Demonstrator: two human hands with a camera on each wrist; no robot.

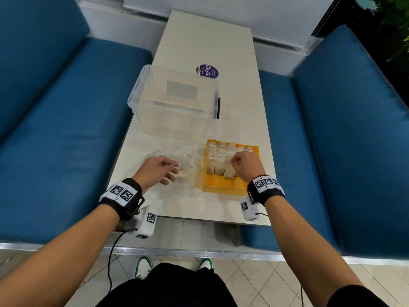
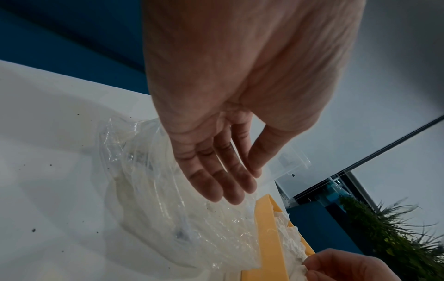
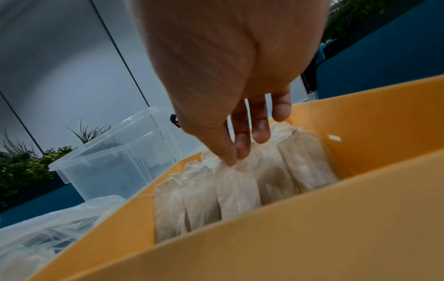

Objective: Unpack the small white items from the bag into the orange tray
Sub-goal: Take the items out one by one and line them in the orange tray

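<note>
Orange tray [image 1: 221, 185] holding white sachets [image 1: 220, 158]

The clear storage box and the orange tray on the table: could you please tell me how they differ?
The clear storage box is see-through, while the orange tray is opaque. The box stands taller and lies farther from the person; the tray is shallow and near the table's front edge. The box looks empty, whereas the tray holds rows of white sachets, one pinched by the right hand. Both are open-topped plastic containers.
</note>
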